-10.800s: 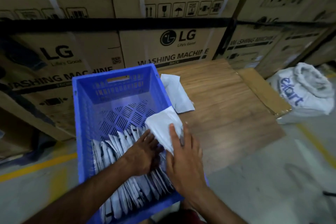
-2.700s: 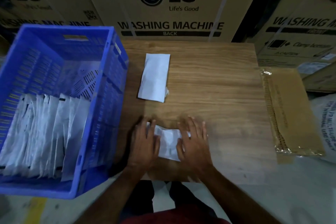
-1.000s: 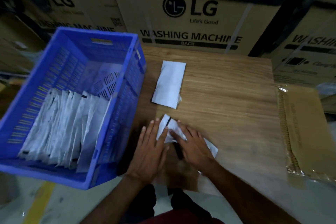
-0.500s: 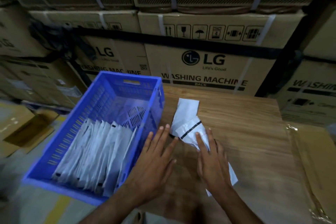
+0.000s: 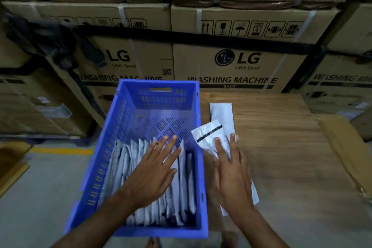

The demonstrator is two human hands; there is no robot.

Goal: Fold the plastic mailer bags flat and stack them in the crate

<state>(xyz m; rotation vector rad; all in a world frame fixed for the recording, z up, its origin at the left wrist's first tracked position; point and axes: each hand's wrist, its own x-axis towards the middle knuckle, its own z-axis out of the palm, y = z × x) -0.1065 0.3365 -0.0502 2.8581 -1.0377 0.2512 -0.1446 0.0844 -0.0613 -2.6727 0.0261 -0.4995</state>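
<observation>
Both forearms leave the near edge of the view, and the right hand point(image 5: 231, 173) covers the middle of the mailer bag point(image 5: 209, 137) it presses against the wooden surface point(image 5: 281, 147); only the bag's far end with a black stripe and its near end past the wrist show. Its fingers point(image 5: 219, 147) lie straight and slightly apart on the plastic. Whether the bag is folded under the palm cannot be told. A second, flat white bag point(image 5: 221, 112) lies just beyond, partly under the first one's far end.

The left hand point(image 5: 155, 169) reaches into the blue crate point(image 5: 124, 112), fingers straight and spread, resting on the row of folded bags point(image 5: 181, 183) standing on edge in the crate's near half.

Cartons point(image 5: 237, 62) stacked behind read "LG", "Life's Good", "WASHING MACHINE", "BACK"; a higher one reads "DO NOT TRUCK HERE". A flattened cardboard sheet point(image 5: 342, 147) at the right is cut off by the frame.
</observation>
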